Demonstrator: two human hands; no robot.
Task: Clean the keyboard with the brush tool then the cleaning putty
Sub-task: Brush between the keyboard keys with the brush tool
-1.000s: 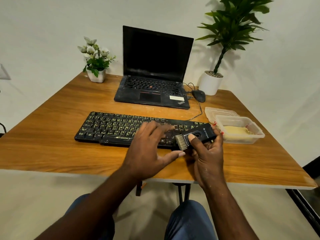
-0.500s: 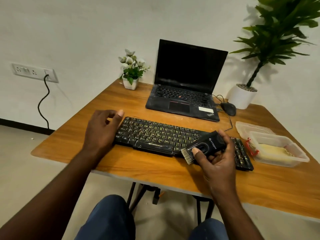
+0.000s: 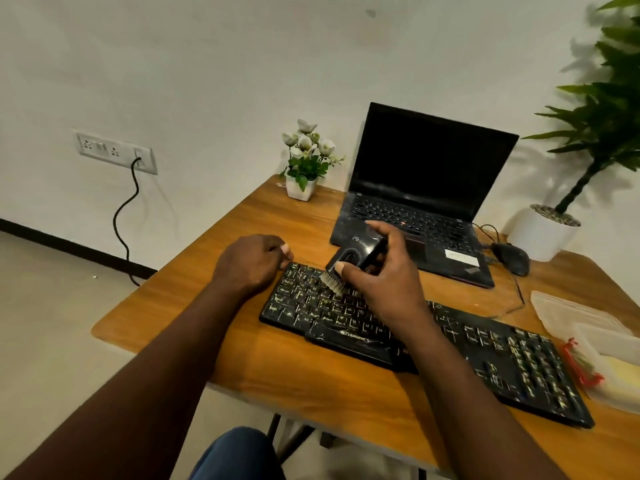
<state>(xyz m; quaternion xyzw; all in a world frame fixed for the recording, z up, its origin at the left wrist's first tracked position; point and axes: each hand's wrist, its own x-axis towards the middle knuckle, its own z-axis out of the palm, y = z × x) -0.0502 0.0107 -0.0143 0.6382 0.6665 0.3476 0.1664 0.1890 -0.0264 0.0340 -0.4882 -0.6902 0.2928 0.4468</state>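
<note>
One wooden table, one open laptop at the back, one black keyboard in front, two potted plants. Two hands: left hand curled at the keyboard's left end, grip unclear; right hand clamps one brush tool, bristles on left keys, wrist hiding middle rows.

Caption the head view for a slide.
Right hand holds the brush tool, bristles on the left of the keyboard; left hand rests by its corner.

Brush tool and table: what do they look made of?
Brush tool: black body with a soft sheen, likely plastic; pale bristles, fine and dense, natural or synthetic unclear. Table: warm wood grain, smooth satin top, possibly laminate.
</note>
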